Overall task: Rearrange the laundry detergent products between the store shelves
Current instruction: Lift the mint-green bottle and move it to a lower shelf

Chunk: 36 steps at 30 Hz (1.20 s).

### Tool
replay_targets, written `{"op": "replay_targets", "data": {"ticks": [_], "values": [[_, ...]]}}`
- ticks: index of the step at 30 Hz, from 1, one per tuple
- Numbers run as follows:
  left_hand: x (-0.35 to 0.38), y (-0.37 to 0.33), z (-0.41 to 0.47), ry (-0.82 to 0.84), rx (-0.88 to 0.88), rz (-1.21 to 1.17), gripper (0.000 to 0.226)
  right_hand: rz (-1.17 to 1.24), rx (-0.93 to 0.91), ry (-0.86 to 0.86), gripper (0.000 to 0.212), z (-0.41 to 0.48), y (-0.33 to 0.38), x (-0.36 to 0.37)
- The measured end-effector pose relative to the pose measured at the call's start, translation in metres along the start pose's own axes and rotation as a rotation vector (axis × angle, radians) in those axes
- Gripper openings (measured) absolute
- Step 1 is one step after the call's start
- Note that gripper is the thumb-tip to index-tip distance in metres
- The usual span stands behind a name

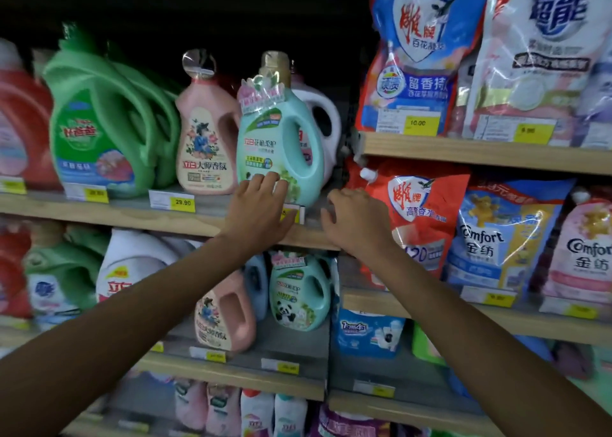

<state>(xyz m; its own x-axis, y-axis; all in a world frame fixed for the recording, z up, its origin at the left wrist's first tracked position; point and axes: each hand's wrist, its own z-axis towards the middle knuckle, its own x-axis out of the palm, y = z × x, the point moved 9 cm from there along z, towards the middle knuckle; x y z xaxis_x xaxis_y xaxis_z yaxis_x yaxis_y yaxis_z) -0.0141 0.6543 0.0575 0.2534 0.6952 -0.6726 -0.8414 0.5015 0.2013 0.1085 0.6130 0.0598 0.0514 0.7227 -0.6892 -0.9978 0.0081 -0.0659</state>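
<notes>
A teal detergent jug point(278, 138) with a gold cap stands upright on the upper wooden shelf point(185, 219), near its right end. My left hand point(261, 208) lies against the jug's lower front, fingers spread, not wrapped around it. My right hand point(356, 219) hovers at the shelf's right end just right of the jug, fingers curled loosely, holding nothing. A pink jug point(203, 138) stands to the left of the teal one and a white jug point(319, 121) behind it. A second teal jug point(299, 292) sits on the shelf below.
Green jugs point(106, 121) and a red jug point(20, 128) fill the upper shelf's left. Detergent pouches, among them a red one point(417, 211) and blue Comfort bags point(496, 237), crowd the right-hand shelves. Yellow price tags line the shelf edges. More bottles stand on the lower shelves.
</notes>
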Motion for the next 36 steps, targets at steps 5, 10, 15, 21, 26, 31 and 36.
{"op": "replay_targets", "data": {"ticks": [5,10,15,21,26,31,36], "values": [[0.002,0.058,0.005,-0.011,-0.009,0.003,0.047,-0.030,0.025,0.010,0.025,0.024,0.029,0.006],[0.003,0.098,0.021,-0.035,0.007,0.006,0.045,-0.101,0.077,-0.053,0.028,0.046,0.041,0.006],[0.007,0.115,0.035,-0.076,0.053,-0.023,0.046,-0.174,0.146,-0.067,0.035,0.066,0.044,0.004],[0.023,0.124,0.067,-0.093,0.055,-0.049,0.062,-0.249,0.214,-0.142,0.038,0.088,0.041,-0.010],[0.050,0.122,0.074,-0.069,0.001,-0.096,0.088,-0.138,0.300,-0.083,0.072,0.093,0.028,0.018],[0.077,0.135,0.084,0.009,-0.048,-0.286,0.111,0.098,0.388,-0.071,0.115,0.098,0.014,0.047],[0.108,0.130,0.097,0.248,-0.006,-1.049,0.104,0.381,0.454,-0.112,0.120,0.099,0.001,0.064]]}}
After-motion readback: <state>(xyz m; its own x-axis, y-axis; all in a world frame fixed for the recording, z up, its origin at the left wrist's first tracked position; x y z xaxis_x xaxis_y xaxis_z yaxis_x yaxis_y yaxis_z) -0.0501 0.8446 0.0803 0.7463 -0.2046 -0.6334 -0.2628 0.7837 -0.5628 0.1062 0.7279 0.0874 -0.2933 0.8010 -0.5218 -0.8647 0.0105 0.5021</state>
